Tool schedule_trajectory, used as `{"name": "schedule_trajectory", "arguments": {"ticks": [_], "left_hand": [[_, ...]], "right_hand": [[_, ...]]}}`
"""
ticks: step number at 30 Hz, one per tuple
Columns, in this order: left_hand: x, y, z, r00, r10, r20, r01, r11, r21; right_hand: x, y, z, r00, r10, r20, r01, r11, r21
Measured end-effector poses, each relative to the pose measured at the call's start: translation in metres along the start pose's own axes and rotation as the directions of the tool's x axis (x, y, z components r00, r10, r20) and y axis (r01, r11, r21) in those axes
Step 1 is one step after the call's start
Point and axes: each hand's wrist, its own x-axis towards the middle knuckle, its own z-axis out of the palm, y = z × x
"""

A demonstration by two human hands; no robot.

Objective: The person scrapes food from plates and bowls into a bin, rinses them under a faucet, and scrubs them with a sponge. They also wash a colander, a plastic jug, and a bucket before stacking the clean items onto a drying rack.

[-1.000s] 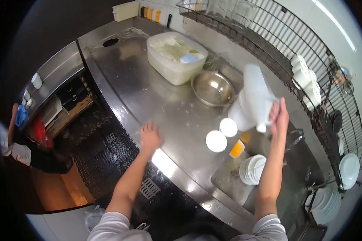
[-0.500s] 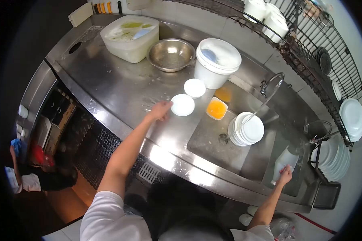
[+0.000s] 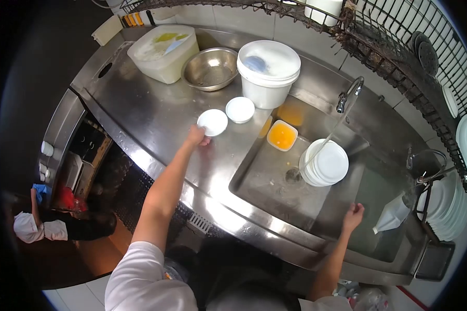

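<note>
On the steel counter, the fingers of my left hand are closed on the rim of a white bowl. A second white bowl stands beside it, near a white bucket of foamy liquid. Over the divider between the basins is my right hand, its fingers partly curled and apart, holding nothing. To its right a translucent white container lies tilted in the water-filled basin. The left basin holds a stack of white dishes and a square container with orange contents.
Behind stand a steel bowl and a tub of cloudy liquid. A faucet with a hose reaches over the left basin. A wire rack hangs above. Plates stand at the right. Another person is at far left.
My right hand has let go of the white container, which now lies in the right basin. My left hand has closed on the bowl and shifted it slightly left. The view has shifted.
</note>
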Motion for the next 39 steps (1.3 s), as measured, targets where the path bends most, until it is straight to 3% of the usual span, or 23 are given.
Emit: {"name": "schedule_trajectory", "arguments": {"ticks": [3,6,8,9,12,15,16,18,20,23,26,27,28,29,30,31,32,33,34,35,36,38,39], "left_hand": [[0.028,-0.010,-0.006,0.997,-0.062,-0.047,0.056,0.992,-0.109],[0.032,0.008,-0.005,0.996,-0.090,0.018,0.092,0.962,-0.256],[0.029,0.016,-0.002,0.993,-0.063,0.100,0.099,0.904,-0.415],[0.027,0.015,-0.005,0.971,-0.029,0.238,0.141,0.872,-0.469],[0.012,0.011,0.004,0.978,-0.031,0.207,0.150,0.793,-0.590],[-0.017,0.020,0.031,0.925,-0.155,0.348,0.289,0.881,-0.375],[-0.023,0.029,0.040,0.903,-0.199,0.381,0.325,0.897,-0.301],[-0.031,0.051,0.063,0.909,-0.183,0.376,0.325,0.875,-0.358],[-0.018,0.056,0.082,0.918,-0.184,0.352,0.323,0.861,-0.392],[0.012,0.041,0.093,0.927,-0.227,0.300,0.336,0.858,-0.389],[0.007,0.040,0.089,0.945,-0.222,0.239,0.297,0.887,-0.353],[0.002,0.045,0.083,0.964,-0.214,0.156,0.247,0.939,-0.241],[0.004,0.038,0.084,0.963,0.231,-0.136,-0.216,0.969,0.118],[0.006,0.030,0.085,0.690,0.610,-0.389,-0.270,0.716,0.644],[0.005,0.057,0.079,0.882,0.309,-0.356,-0.111,0.870,0.480],[-0.018,0.102,0.082,0.867,0.281,-0.412,-0.129,0.925,0.358],[0.013,0.102,0.091,0.479,0.786,-0.390,-0.638,0.617,0.460],[0.017,0.138,0.103,0.530,0.750,-0.396,-0.613,0.662,0.432],[0.003,0.168,0.105,0.547,0.776,-0.315,-0.627,0.629,0.460],[-0.004,0.194,0.108,0.477,0.867,-0.144,-0.700,0.475,0.533],[0.018,0.213,0.119,0.577,0.816,0.033,-0.697,0.471,0.541],[0.024,0.253,0.137,0.838,0.459,0.295,-0.509,0.463,0.725],[0.035,0.257,0.146,0.856,0.416,0.306,-0.486,0.448,0.751]], "right_hand": [[-0.005,-0.026,0.015,0.997,0.019,0.072,-0.001,0.972,-0.233],[-0.004,-0.035,0.017,0.999,0.035,-0.006,-0.036,0.984,-0.174],[-0.005,-0.039,0.016,0.958,-0.243,-0.153,0.207,0.954,-0.216],[-0.006,-0.043,0.020,0.901,-0.375,-0.218,0.322,0.915,-0.243],[-0.007,-0.056,0.041,0.892,-0.380,-0.246,0.362,0.925,-0.117],[-0.005,-0.052,0.085,0.992,-0.109,0.056,0.079,0.919,0.386],[-0.003,-0.049,0.103,0.975,-0.076,0.207,-0.009,0.924,0.381],[0.003,-0.048,0.134,0.868,-0.017,0.497,-0.171,0.929,0.329],[0.000,-0.126,0.122,0.626,0.067,0.777,-0.508,0.791,0.341],[0.004,-0.172,0.144,0.393,0.011,0.920,-0.614,0.748,0.253],[0.011,-0.161,0.183,0.323,0.020,0.946,-0.633,0.748,0.200],[0.018,-0.152,0.192,0.289,-0.024,0.957,-0.641,0.738,0.212],[0.017,-0.143,0.205,0.230,-0.078,0.970,-0.641,0.738,0.211],[0.017,-0.149,0.200,0.235,0.004,0.972,-0.637,0.756,0.151],[0.017,-0.149,0.189,0.204,-0.037,0.978,-0.629,0.761,0.160],[0.019,-0.130,0.197,0.256,-0.066,0.964,-0.559,0.804,0.204],[0.029,-0.094,0.220,0.288,0.022,0.957,-0.593,0.789,0.160],[0.038,-0.077,0.231,0.309,0.052,0.950,-0.590,0.793,0.149],[0.048,-0.046,0.253,0.307,0.099,0.947,-0.707,0.690,0.157],[0.046,-0.061,0.248,0.344,0.131,0.930,-0.638,0.759,0.129],[0.047,-0.076,0.232,0.401,0.167,0.901,-0.570,0.815,0.103],[0.059,-0.058,0.228,0.570,0.082,0.818,-0.370,0.914,0.166],[0.076,-0.034,0.228,0.665,-0.025,0.746,-0.232,0.943,0.238]]}}
